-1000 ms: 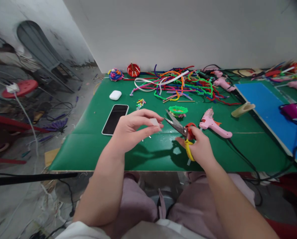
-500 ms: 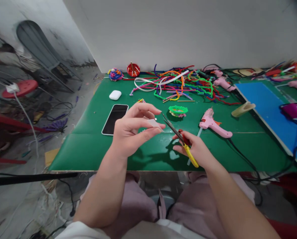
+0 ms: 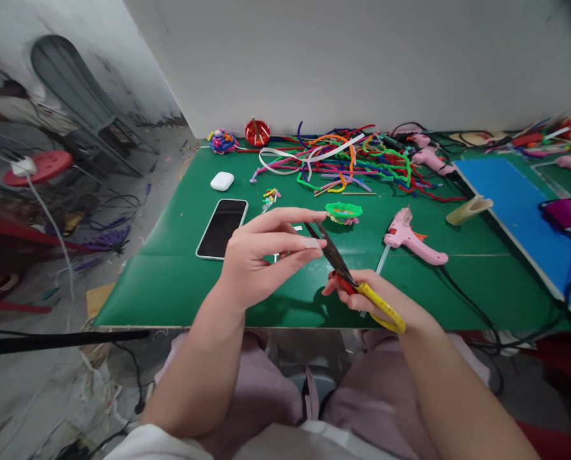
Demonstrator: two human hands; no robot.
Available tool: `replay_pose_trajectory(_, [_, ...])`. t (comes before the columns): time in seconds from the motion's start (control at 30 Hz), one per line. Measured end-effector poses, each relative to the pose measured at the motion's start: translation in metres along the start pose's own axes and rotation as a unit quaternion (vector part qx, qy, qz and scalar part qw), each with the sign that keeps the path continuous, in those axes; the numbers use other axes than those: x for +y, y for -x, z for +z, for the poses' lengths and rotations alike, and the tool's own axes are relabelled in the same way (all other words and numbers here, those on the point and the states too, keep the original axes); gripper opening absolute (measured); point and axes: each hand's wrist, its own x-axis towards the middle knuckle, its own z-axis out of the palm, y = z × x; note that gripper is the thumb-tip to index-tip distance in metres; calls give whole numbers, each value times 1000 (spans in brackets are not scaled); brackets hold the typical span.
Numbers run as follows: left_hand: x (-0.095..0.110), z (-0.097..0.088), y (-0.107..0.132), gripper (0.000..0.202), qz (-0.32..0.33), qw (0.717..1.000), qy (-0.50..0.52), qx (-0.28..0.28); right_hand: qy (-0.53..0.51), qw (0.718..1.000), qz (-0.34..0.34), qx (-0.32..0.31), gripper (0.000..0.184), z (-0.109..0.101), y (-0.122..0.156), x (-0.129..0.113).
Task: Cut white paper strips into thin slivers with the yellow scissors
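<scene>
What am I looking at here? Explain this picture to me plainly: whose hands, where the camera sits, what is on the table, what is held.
There is no machine: a person wears a camera on the head, looking down at their own two hands over a green table. The left hand pinches a small white piece between its fingertips. The right hand holds scissors with yellow and red handles, blades at that piece. On the table lie a phone, a white earbud case, a pink glue gun, a small green ring and a heap of colourful fuzzy wires. A blue board lies at the right.
</scene>
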Motion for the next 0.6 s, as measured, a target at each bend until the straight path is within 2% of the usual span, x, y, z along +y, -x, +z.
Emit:
replay_pose_trajectory(0.27, [3,0,-1,14,9,999,-43,9,1,1000,-1,3,46,0,0,0])
replay_pose_trajectory(0.6, [8,1,0,16,27,992,-109,52,11,1000,9,22,42,0,-1,-1])
